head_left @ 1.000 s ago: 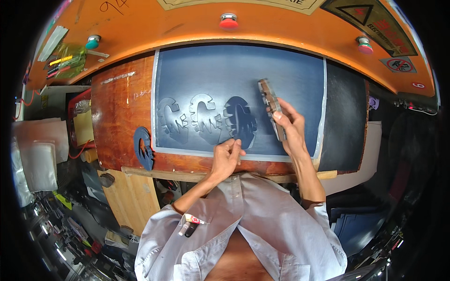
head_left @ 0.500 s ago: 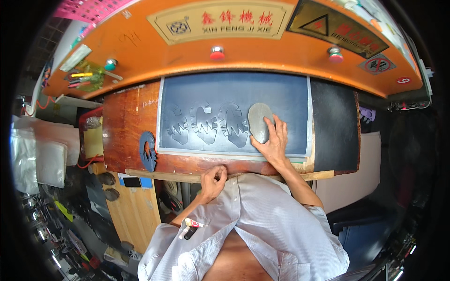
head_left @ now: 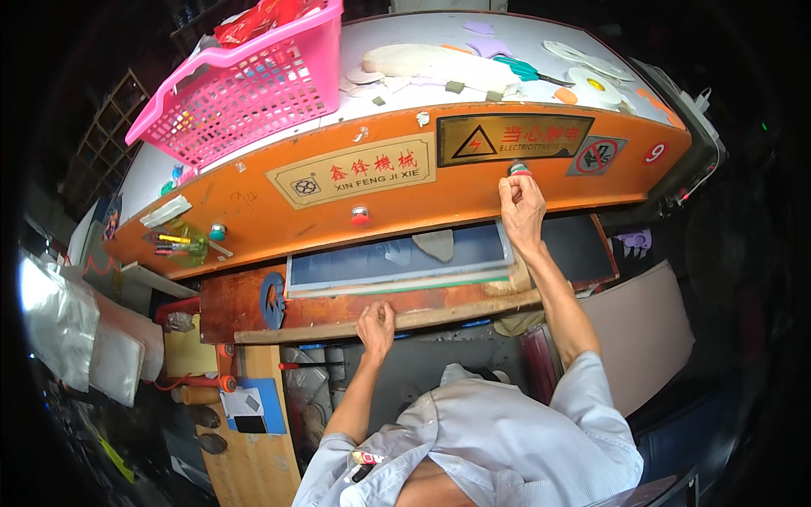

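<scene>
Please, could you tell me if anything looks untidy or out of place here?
Yes: on top of the orange machine, a teal-handled tool lies among loose scraps, which looks untidy. I see no spill. The right hand is at the red button.

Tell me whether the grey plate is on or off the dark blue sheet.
On: the grey plate lies on the dark blue sheet, its far edge hidden behind the orange machine front.
</scene>
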`<control>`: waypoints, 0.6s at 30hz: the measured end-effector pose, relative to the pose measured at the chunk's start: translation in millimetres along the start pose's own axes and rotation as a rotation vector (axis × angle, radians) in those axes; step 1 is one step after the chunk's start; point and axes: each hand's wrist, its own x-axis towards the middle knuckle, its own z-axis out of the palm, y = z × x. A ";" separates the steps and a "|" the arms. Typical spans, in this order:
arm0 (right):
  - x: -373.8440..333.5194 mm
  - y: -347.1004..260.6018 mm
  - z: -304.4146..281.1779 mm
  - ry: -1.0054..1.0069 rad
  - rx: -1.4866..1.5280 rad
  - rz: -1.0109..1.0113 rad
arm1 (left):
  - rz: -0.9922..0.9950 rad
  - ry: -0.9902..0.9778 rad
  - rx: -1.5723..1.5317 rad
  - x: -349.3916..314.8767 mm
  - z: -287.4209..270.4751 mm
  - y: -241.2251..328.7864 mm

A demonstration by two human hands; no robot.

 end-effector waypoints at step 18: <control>-179.1 37.5 68.6 -0.343 -0.184 0.115 | 0.008 -0.070 0.043 103.6 20.3 1.2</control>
